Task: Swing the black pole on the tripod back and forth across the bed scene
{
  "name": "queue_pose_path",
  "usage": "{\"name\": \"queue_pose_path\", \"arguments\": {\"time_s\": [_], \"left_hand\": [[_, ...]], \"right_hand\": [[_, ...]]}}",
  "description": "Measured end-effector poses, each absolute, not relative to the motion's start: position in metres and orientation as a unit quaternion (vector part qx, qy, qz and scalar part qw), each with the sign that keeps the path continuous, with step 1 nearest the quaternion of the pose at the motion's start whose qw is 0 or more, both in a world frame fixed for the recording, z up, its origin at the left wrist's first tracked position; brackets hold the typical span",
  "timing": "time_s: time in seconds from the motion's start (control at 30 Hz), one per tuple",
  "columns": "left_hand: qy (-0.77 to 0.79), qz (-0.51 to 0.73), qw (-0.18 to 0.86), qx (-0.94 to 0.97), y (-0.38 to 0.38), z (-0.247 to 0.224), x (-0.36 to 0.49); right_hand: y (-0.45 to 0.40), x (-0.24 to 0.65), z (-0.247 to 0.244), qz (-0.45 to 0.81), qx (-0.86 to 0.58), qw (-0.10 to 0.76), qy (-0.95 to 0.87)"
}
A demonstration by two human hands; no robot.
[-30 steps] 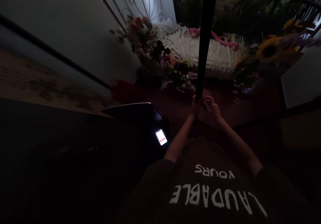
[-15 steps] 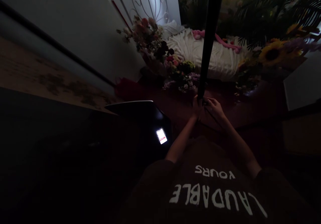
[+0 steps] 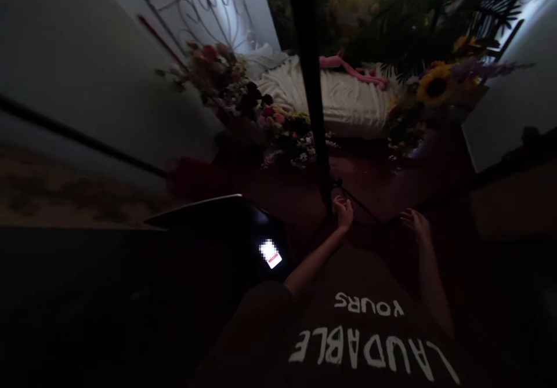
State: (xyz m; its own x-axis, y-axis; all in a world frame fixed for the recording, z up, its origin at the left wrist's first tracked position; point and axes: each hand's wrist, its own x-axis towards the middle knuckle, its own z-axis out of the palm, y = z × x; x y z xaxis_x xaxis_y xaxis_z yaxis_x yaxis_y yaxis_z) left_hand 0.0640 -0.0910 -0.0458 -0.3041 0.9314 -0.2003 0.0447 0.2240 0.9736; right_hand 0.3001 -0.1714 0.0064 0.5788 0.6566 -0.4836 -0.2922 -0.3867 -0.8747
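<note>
A dark upright pole [image 3: 312,86], which looks like a stand, rises from in front of me past the top of the view. Low on it sits a small dark knob [image 3: 337,184], and a thin dark leg [image 3: 361,207] slants down to the right from there. My left hand [image 3: 343,211] is just right of the pole's lower part, fingers loosely bent and apart; in the dimness I cannot tell whether it touches the pole. My right hand [image 3: 416,224] hangs farther right beyond the leg, fingers stretched out, holding nothing.
Left of me a dark panel with a pale edge [image 3: 209,200] carries a lit phone-like screen [image 3: 272,258]. Ahead lies a bed-like seat with cream cloth [image 3: 348,107], between flowers [image 3: 217,69] and sunflowers [image 3: 436,86]. A dark rod [image 3: 82,138] runs along the left. The room is dim.
Both hands have left the pole's joint. My right hand moved right and down and opened; my left hand came lower and loosened. The view has shifted, and the pole now leans the other way.
</note>
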Motion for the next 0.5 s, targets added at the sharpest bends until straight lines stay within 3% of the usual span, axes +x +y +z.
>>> {"name": "queue_pose_path", "arguments": {"time_s": [0.2,0.37,0.5], "left_hand": [[0.416,0.461,0.543,0.565,-0.075,-0.011,0.132],[0.192,0.418,0.552,0.696,-0.077,0.029,0.199],[0.113,0.389,0.531,0.745,-0.087,0.042,0.237]], "right_hand": [[-0.215,0.331,0.011,0.31,-0.714,0.628,0.0],[-0.216,0.326,0.033,0.304,-0.678,0.666,-0.06],[-0.21,0.324,0.052,0.276,-0.692,0.657,-0.115]]}}
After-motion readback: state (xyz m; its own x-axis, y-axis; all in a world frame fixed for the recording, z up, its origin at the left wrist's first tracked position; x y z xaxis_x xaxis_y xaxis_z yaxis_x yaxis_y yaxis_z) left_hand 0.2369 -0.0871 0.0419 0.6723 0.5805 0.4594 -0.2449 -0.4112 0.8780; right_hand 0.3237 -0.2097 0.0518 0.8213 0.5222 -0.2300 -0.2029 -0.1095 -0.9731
